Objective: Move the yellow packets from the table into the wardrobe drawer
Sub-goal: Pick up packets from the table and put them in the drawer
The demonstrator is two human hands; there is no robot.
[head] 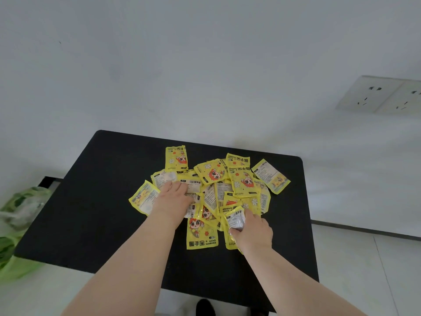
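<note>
Head view: the yellow packets point(214, 185) lie in a loose, overlapping heap mid-tabletop point(91, 213), nearer the far edge, with their long axes pointing every way. The left hand point(175, 192) rests flat, fingers straight, on the heap's left side. The right hand point(252, 231) pinches a single packet point(235, 218) at the heap's near right, tipped up. The wardrobe drawer is out of view.

The yellow packets point(214, 176) overlap so much I can't count them, and the print on their backs is way too tiny to read. The left grip point(174, 195) covers a few. Most of the right grip point(252, 230) fingers are tucked behind the held packet point(235, 218). The green bag point(18, 224) is blurry and cut off at the left edge, and the wall sockets point(387, 94) get clipped on the right.
</note>
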